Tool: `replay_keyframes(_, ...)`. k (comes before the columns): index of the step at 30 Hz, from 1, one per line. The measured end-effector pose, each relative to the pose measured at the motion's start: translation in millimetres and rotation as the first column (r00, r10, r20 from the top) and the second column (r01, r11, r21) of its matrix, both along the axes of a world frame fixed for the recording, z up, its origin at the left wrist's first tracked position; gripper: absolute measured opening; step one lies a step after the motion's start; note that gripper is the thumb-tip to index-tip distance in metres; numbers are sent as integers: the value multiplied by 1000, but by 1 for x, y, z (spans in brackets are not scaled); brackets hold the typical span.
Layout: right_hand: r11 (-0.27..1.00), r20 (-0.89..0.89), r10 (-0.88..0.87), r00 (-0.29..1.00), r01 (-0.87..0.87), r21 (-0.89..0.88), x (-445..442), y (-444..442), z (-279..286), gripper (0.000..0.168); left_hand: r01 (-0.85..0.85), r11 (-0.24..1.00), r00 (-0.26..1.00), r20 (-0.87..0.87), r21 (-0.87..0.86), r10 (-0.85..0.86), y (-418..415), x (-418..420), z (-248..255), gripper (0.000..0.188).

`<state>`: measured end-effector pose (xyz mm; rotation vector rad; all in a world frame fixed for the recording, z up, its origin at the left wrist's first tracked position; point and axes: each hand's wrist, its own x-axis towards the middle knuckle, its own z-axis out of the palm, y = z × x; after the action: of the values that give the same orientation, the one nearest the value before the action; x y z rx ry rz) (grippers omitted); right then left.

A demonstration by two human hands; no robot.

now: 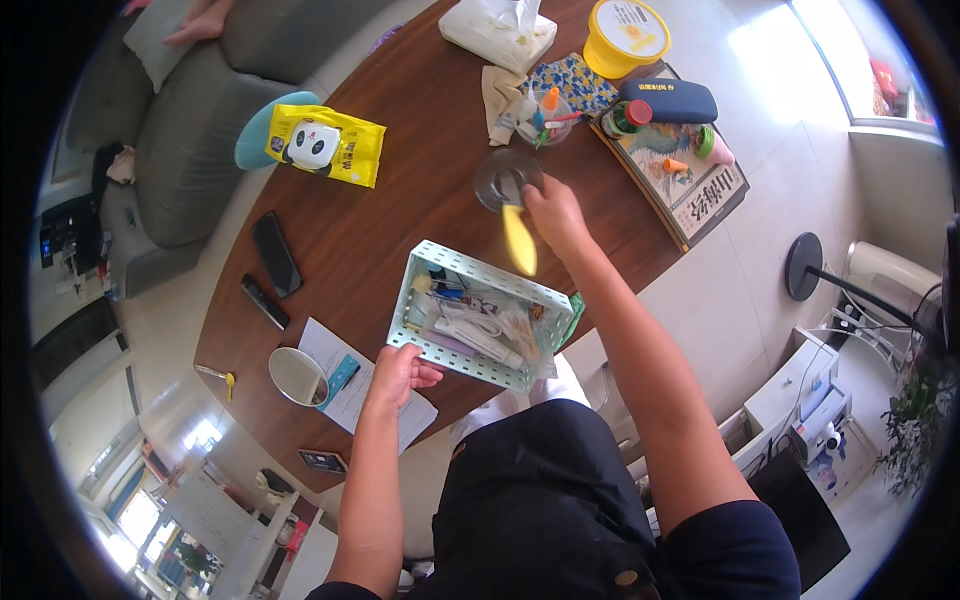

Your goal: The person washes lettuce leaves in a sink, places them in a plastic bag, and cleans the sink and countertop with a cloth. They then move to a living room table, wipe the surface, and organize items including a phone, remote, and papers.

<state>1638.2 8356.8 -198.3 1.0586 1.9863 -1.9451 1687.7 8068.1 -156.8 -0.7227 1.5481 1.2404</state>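
Observation:
My left hand grips the near left corner of a pale green perforated plastic basket at the table's near edge. Inside lie a white coiled cable, a bundle of cotton swabs in clear plastic and other small items. Beyond the basket, my right hand holds a clear round bowl by its right side. A utensil with a yellow handle sticks out of this bowl towards me; its inner end is hard to make out.
On the wooden table stand yellow wet wipes, a phone, a remote, a round mirror and papers. Farther back are a tissue pack, a yellow tub, a cup of small items and a book.

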Motion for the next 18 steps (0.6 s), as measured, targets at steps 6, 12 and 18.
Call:
replay_keyframes(6, 991, 28, -82, 996, 84, -105, 24, 13, 13, 41, 136, 991, 991, 14, 7, -136, 24, -7, 4, 30)
replay_keyframes(12, 915, 1, -51, 999, 46, 400, 178, 53, 17, 32, 235, 969, 968, 72, 77, -241, 78, -1, -2, 31)
replay_keyframes(18, 869, -82, -153, 985, 174, 463, 205, 94, 34, 22, 326, 937, 943, 25, 124, -331, 161, -16, -18, 28)
